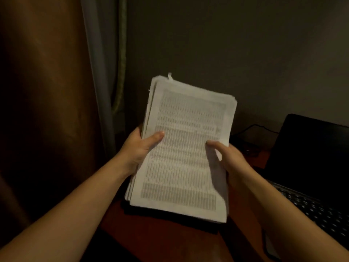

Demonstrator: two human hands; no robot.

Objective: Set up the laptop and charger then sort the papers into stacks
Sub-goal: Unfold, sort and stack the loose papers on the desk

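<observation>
Reddish wood desk [160,235], dim room; grey wall [226,44] behind laptop [311,148], brown curtain [47,91] well left. Paper stack [181,157] held left of laptop; left hand [138,148], right hand [229,157] curled round its edges.

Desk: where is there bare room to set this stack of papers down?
Bare wood shows along the near edge of the desk, just below the held papers. A thin strip lies between the charger cable and the laptop. The right side is crowded by the laptop.

Matt white paper stack [187,140], seemingly smooth reddish wood table [151,233], matt cloth curtain [41,91].
</observation>
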